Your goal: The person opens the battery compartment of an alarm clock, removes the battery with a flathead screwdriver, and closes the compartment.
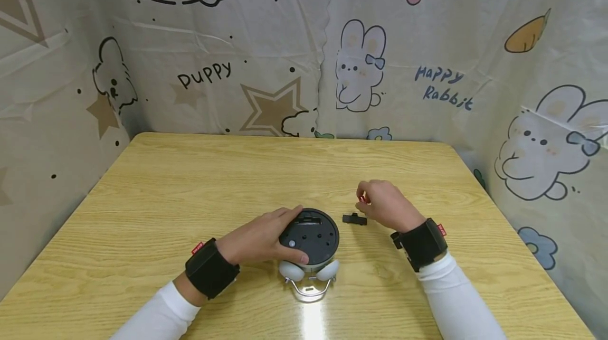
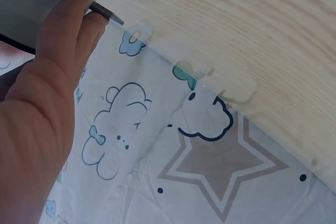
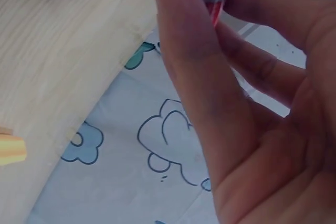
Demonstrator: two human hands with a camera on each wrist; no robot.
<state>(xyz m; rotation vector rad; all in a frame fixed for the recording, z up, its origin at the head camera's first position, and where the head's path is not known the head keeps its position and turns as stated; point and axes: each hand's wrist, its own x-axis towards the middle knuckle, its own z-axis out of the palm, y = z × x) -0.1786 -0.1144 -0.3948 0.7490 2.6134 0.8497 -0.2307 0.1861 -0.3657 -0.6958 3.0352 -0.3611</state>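
A round twin-bell alarm clock [image 1: 317, 247] lies with its black back up, its white bells and wire handle toward the person. Near the far edge of that back is a dark slot, the battery compartment [image 1: 309, 220]. My left hand [image 1: 266, 237] grips the clock's left side, thumb over the back; in the left wrist view the fingers lie along the pale casing [image 2: 31, 3], by a metal foot [image 2: 109, 14]. My right hand [image 1: 387, 205] pinches a red battery [image 3: 213, 10] between thumb and fingers, above the table. Just below it lies a small black battery cover [image 1: 354, 219].
The light wood table [image 1: 199, 181] extends around the clock on all sides. A printed cloth curtain [image 1: 266, 28] hangs behind the table and along both sides. Both wrists wear black bands [image 1: 420, 244].
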